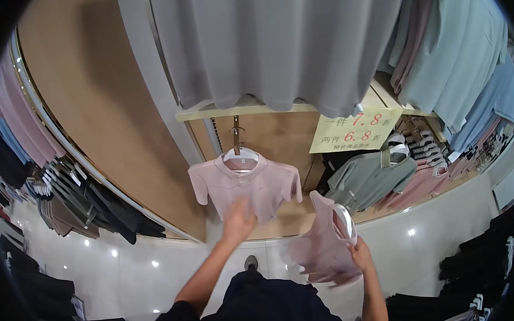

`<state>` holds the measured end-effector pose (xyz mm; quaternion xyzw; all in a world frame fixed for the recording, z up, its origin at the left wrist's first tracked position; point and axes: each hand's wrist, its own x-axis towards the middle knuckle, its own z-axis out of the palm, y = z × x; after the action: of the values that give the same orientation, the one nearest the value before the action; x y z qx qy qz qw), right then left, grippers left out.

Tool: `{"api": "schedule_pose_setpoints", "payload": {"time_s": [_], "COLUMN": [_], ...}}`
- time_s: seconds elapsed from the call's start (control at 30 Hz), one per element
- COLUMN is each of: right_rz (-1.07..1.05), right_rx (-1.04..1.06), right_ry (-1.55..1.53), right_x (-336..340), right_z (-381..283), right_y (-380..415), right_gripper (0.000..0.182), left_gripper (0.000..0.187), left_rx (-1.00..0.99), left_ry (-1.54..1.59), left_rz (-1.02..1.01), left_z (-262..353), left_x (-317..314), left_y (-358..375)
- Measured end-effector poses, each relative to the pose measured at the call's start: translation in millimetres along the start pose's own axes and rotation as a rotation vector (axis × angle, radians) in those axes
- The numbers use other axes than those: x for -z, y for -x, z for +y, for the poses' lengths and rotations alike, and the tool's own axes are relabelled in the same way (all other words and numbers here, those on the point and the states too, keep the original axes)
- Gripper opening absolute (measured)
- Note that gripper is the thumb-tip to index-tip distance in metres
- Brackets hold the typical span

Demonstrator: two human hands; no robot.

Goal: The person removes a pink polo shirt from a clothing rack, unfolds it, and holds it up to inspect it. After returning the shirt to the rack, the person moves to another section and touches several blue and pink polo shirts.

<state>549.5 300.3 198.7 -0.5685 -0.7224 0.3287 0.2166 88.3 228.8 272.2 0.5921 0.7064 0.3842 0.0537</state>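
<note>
A pink polo shirt [243, 182] hangs on a white hanger from a metal rail arm below the shelf. My left hand [239, 220] is at the front of this shirt, blurred by motion, so its fingers cannot be made out. Lower right, my right hand [360, 253] is closed on a second pink shirt [328, 248] near its collar. That shirt has a white hanger [344, 220] inside its neck and hangs tilted, its lower part blurred.
A yellow sign [355, 131] hangs from the shelf edge [253, 110]. Grey-green shirts [365, 180] and more pink ones hang at the right. Dark trousers [108, 212] hang at the left, beyond a wooden panel [110, 111]. Black garments line both lower sides.
</note>
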Motion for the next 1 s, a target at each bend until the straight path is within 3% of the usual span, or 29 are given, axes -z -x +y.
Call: {"api": "schedule_pose_setpoints", "payload": {"time_s": [0.03,0.2,0.3,0.4,0.43,0.57,0.7,0.8,0.9,1.0], "right_rz": [-0.024,0.030,0.038,0.056,0.066,0.121,0.228,0.142,-0.044,-0.156], "right_rx": [-0.005,0.170,0.204,0.246,0.263,0.347,0.521,0.501,0.608,0.352], "right_ry": [0.165,0.451,0.485,0.457,0.436,0.411,0.480,0.457,0.397,0.244], "right_x": [10.4,29.6,20.4,5.5,-0.2,-22.4,-50.6,-68.5,-91.6,-126.8], "right_z": [-17.9,-97.0,-146.3,-181.2,-191.4,-232.1,-264.0,-307.3,-330.6,-307.3], "right_y": [-17.8,-112.9,-158.0,-187.9,-195.8,-227.5,-278.7,-318.5,-354.7,-387.4], "right_gripper": [0.032,0.028,0.026,0.026,0.027,0.028,0.040,0.042,0.043,0.046], "left_gripper": [0.053,0.055,0.041,0.026,0.018,0.019,0.028,0.021,0.029,0.029], "left_rx": [-0.039,-0.133,-0.167,-0.114,-0.193,-0.360,-0.332,-0.328,-0.298,-0.289], "left_ry": [-0.062,-0.086,-0.038,0.090,0.176,0.110,0.147,0.213,0.224,0.249], "left_rz": [0.145,0.350,0.247,-0.070,0.026,-0.089,-0.122,-0.081,-0.080,-0.102], "left_z": [1.6,-20.2,-48.3,-86.7,-86.7,-93.7,-98.0,-93.5,-95.9,-92.9], "left_x": [17.5,47.9,31.5,7.5,8.4,23.1,22.4,28.3,21.2,27.4], "left_y": [-26.1,-139.7,-182.4,-198.9,-201.2,-204.8,-207.3,-206.4,-206.3,-206.8]}}
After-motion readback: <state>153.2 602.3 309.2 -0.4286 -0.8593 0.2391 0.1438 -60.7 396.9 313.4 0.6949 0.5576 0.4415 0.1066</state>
